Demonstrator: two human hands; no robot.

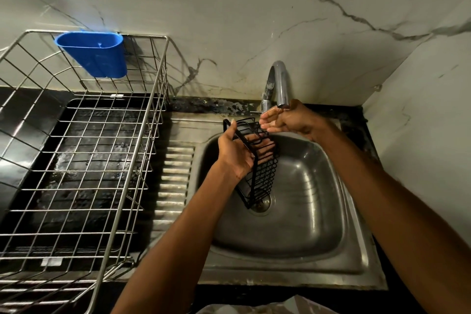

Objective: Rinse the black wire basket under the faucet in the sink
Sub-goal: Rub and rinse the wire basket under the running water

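The black wire basket (262, 176) hangs tilted over the steel sink (305, 224), its lower end above the drain (261, 204). My left hand (237, 153) grips its upper left side, fingers curled round the frame. My right hand (288, 120) is just under the spout of the chrome faucet (279, 81), fingers loosely bent, beside the basket's top edge. Whether it touches the basket or the faucet handle I cannot tell. No stream of water is plainly visible.
A large steel dish rack (84, 160) stands on the black counter at left, with a blue plastic cup holder (94, 55) hung on its back rim. The ribbed drainboard (173, 186) lies between rack and sink. A marble wall rises behind.
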